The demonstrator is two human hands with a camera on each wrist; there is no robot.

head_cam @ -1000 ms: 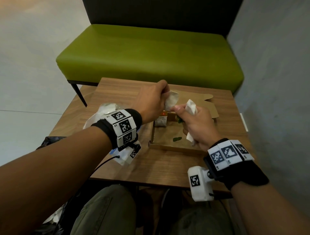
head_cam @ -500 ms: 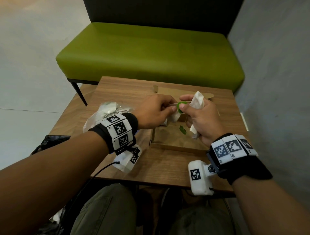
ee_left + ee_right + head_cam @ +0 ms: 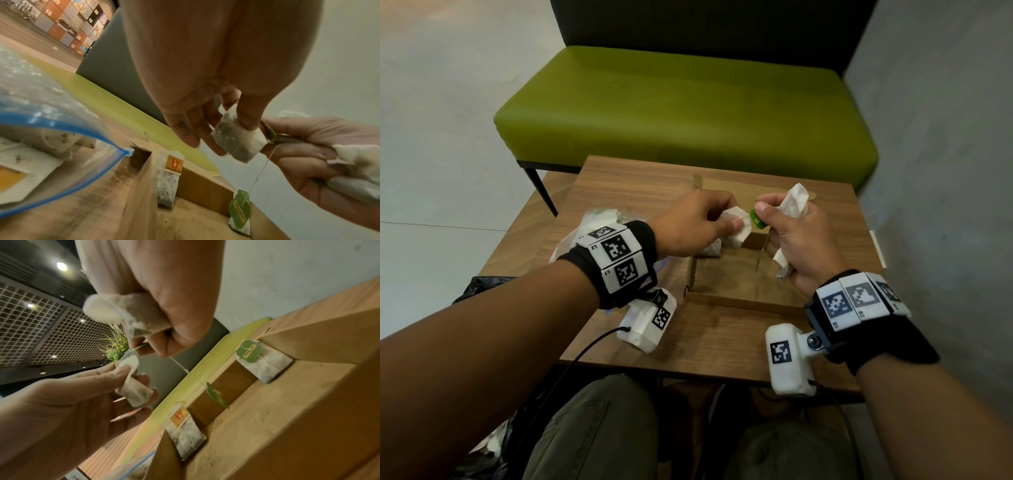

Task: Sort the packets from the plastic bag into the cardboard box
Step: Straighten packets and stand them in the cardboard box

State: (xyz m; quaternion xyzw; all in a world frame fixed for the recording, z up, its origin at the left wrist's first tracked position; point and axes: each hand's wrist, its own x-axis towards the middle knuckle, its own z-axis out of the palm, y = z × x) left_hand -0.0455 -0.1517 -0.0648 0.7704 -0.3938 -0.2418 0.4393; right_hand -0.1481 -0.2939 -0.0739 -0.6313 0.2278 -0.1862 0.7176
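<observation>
My left hand [image 3: 729, 222] pinches a white tea bag [image 3: 738, 228] between thumb and fingers above the cardboard box [image 3: 743, 301]; the same tea bag [image 3: 238, 142] shows close up in the left wrist view. My right hand [image 3: 763, 214] grips a second tea bag [image 3: 794, 205] in its fist and pinches a green tag [image 3: 756, 221] right beside the left hand's bag. A string with another green tag [image 3: 218, 395] dangles from the right hand into the box. The plastic bag [image 3: 599, 219] with more packets lies to the left.
Inside the box an orange-tagged tea bag [image 3: 185, 434] leans in the far left corner and a green-tagged one [image 3: 265, 365] in the far right. The box stands on a small wooden table [image 3: 705, 342]. A green bench [image 3: 688, 113] is behind, a grey wall [image 3: 945, 171] right.
Both hands have lifted from inside the box and moved slightly away from me. The right hand has taken a green tag in a pinch beside the left hand's bag.
</observation>
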